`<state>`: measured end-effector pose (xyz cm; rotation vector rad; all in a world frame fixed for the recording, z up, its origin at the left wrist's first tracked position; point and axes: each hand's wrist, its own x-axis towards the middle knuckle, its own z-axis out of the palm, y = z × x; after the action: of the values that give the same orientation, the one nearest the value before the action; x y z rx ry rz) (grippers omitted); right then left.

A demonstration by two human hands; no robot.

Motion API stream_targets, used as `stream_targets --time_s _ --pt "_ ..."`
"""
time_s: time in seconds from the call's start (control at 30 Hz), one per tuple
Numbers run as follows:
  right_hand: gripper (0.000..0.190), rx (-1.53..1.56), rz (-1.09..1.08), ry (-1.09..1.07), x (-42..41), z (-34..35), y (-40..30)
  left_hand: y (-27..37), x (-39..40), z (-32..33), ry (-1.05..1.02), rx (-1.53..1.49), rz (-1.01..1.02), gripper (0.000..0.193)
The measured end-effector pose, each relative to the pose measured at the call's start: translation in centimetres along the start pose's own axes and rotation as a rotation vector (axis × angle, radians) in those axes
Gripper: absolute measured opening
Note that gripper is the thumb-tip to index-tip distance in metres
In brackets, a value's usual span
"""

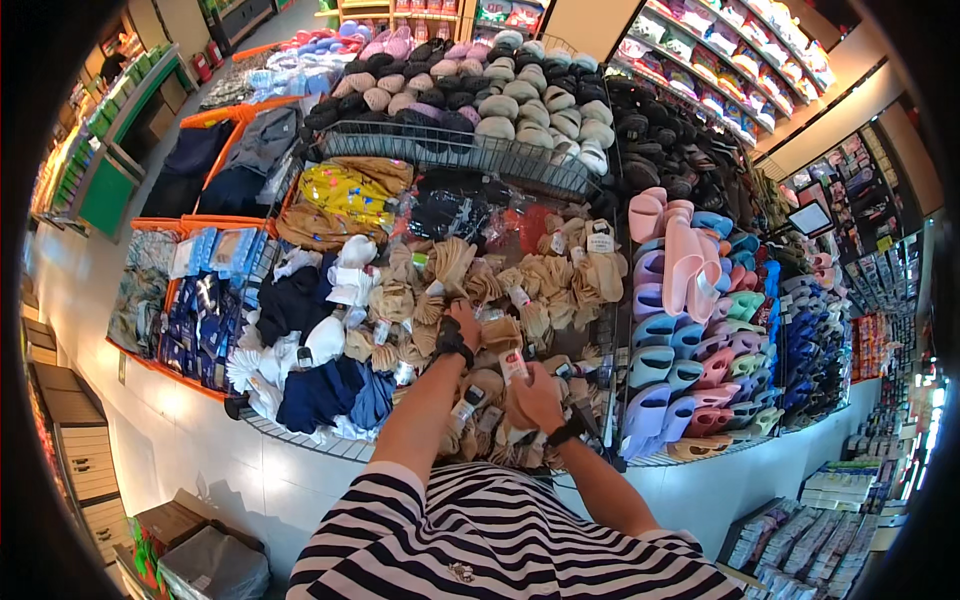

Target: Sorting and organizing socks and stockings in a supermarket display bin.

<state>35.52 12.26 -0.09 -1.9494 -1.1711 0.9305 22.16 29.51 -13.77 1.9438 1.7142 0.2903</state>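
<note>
Bundles of beige socks (551,277) with paper labels fill the middle of a wire display bin. My left hand (463,324) reaches in among them, its fingers at a beige bundle (450,266); whether they grip it cannot be told. Nearer my body, my right hand (536,394) is closed on a beige sock bundle with a white and red label (514,366) standing out above the fingers. White socks (326,339) and navy folded fabric (319,394) lie left of my left forearm.
Pastel slippers (660,360) stand in rows on the right, past a wire divider. A wire rack (450,146) of clogs rises behind the bin. Yellow patterned fabric (345,187) lies at the back left, near orange-edged bins (202,223). Cardboard boxes (172,521) stand on the floor at the lower left.
</note>
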Motion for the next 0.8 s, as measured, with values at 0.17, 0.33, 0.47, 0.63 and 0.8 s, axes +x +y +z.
stream_targets --time_s 0.17,0.33,0.47,0.63,0.8 --pt "0.051 -0.435 0.048 -0.343 -6.5 4.4 6.9 -1.7 0.3 0.3 0.043 -0.005 -0.008 0.055" --pt "0.06 -0.53 -0.024 -0.466 -6.9 7.7 11.9 -1.7 -1.9 -3.1 -0.139 -0.154 0.012 0.048" --pt "0.055 -0.579 -0.032 -0.675 -5.2 7.4 14.7 -2.8 -9.1 -8.2 0.017 -0.301 0.165 0.043" --pt "0.064 -0.535 0.142 -0.511 -6.4 6.4 8.2 -6.9 -19.7 -13.5 -0.162 0.01 0.046 0.049" --pt "0.065 -0.529 0.116 -0.522 -5.4 6.3 9.4 -10.8 -22.2 -7.6 -0.182 0.354 0.145 0.05"
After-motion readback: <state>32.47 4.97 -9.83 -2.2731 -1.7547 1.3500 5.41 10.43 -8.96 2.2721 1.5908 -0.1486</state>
